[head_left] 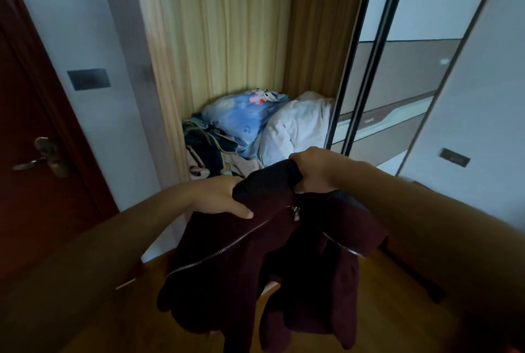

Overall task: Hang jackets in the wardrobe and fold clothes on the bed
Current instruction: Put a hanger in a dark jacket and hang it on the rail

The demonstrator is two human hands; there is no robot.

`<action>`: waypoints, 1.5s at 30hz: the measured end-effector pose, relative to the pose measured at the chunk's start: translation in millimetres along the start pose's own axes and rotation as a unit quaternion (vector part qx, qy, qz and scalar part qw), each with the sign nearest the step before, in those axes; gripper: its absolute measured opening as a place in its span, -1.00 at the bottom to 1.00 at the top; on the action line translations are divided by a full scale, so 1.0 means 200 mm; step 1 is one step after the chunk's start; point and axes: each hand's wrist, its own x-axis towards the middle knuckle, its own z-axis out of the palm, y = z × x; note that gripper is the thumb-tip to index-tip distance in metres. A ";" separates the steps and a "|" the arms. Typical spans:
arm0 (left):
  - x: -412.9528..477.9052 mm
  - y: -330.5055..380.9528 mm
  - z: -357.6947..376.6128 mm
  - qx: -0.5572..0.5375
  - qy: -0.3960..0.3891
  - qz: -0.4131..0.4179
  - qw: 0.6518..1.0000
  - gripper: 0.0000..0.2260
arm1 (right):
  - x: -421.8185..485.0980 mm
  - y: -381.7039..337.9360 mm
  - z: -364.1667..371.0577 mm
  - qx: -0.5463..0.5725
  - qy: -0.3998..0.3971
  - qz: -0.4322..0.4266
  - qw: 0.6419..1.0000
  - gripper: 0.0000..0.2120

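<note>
Head view: the person holds a dark maroon fleece jacket with a silver zip (255,261) in the air in front of the open wood-lined wardrobe (227,25), above the wooden floor (397,310). The left grip (224,196) is closed over one shoulder of the jacket, thumb laid along the front. The right grip (315,170) is clenched round a bunched fold at the collar. The zip is undone and the body and sleeves hang loose below.

No hanger or rail shows in this view, so the hanging step looks not yet done. Letting go with either grip to fetch a hanger would likely let the free half drop and twist. The hanging sleeves could drag over the heap of blue and white bedding (255,119) along the back edge of the wardrobe floor. The open zip might snag on that cloth. The mirrored sliding door (397,82) stands close on the right, where a raised elbow could knock it.
</note>
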 end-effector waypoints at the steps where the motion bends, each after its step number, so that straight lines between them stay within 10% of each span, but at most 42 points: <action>1: 0.02 0.01 0.00 -0.007 -0.004 -0.011 1.000 -0.57 | 0.04 0.03 0.00 -0.003 -0.004 -0.010 1.000 -0.63; 15: 0.48 0.04 -0.29 0.003 0.161 -0.055 0.986 -0.80 | 0.77 0.42 -0.19 -0.026 0.046 -0.158 0.986 -0.64; 32: 0.97 0.29 -1.52 0.271 0.487 -0.086 0.826 -0.86 | 1.75 0.68 -1.00 -0.011 0.245 -0.131 0.961 -0.69; 45: 1.38 -0.46 -1.36 0.230 0.378 -0.260 0.858 -0.56 | 2.56 0.68 -0.29 -0.036 0.159 -0.287 0.944 -0.53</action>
